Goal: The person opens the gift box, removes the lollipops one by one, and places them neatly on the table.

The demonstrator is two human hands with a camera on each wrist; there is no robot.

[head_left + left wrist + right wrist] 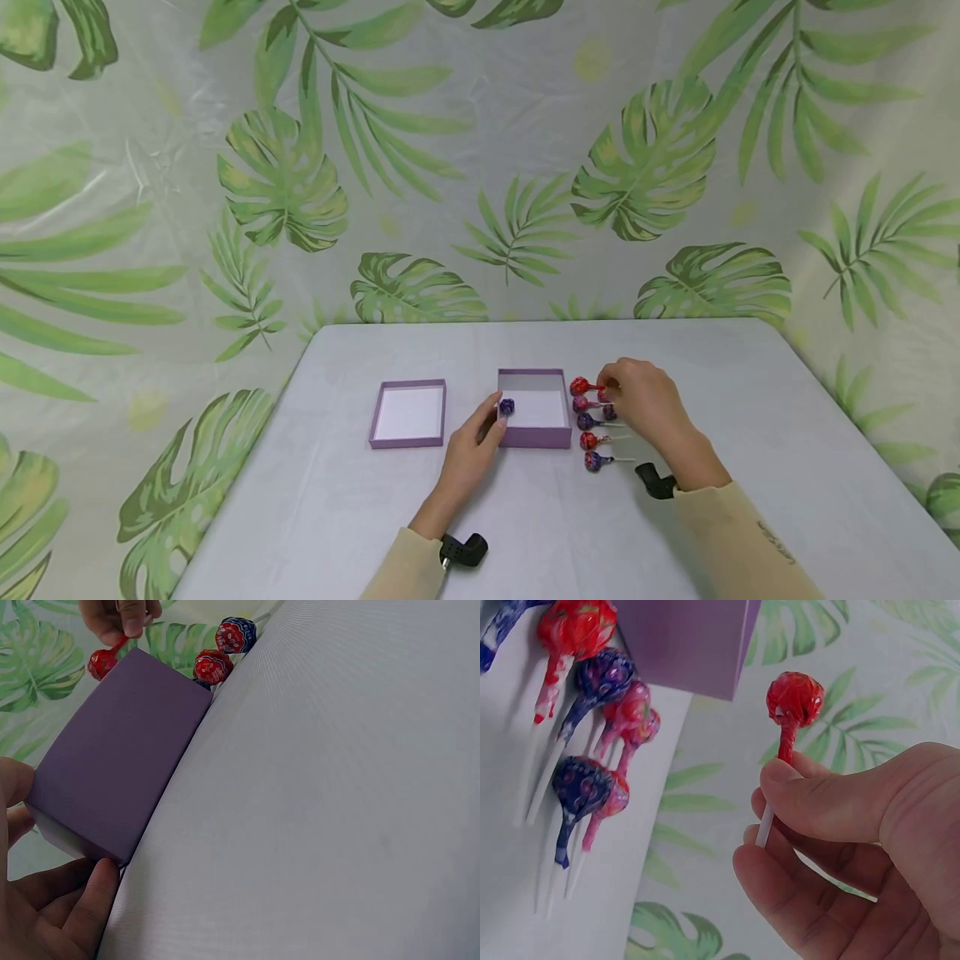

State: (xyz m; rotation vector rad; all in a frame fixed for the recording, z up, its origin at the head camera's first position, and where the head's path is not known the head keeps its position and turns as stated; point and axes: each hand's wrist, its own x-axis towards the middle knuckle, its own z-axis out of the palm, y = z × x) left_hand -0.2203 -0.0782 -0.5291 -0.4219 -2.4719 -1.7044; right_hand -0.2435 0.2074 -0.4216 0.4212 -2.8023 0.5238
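Observation:
My left hand (pixel 471 450) grips the left side of a purple open-topped box (pixel 536 437) with a white inside. One dark blue lollipop (pixel 507 407) shows at that left wall, right by the fingertips; its stick is hidden. In the right wrist view, my right hand (pixel 840 832) pinches a red-wrapped lollipop (pixel 795 697) by its white stick, head up. The head view has this hand beyond the box's right side, over the far end of a group of lollipops. Among these are a blue one (pixel 583 784) and a red one (pixel 576 628).
Left of the box lies its shallow purple lid (pixel 407 442), white side up. Several lollipops in red, pink and blue wrappers lie along the box's right side, sticks pointing right, the nearest being a red and blue one (pixel 593 461). A white table (pixel 300 500) carries everything.

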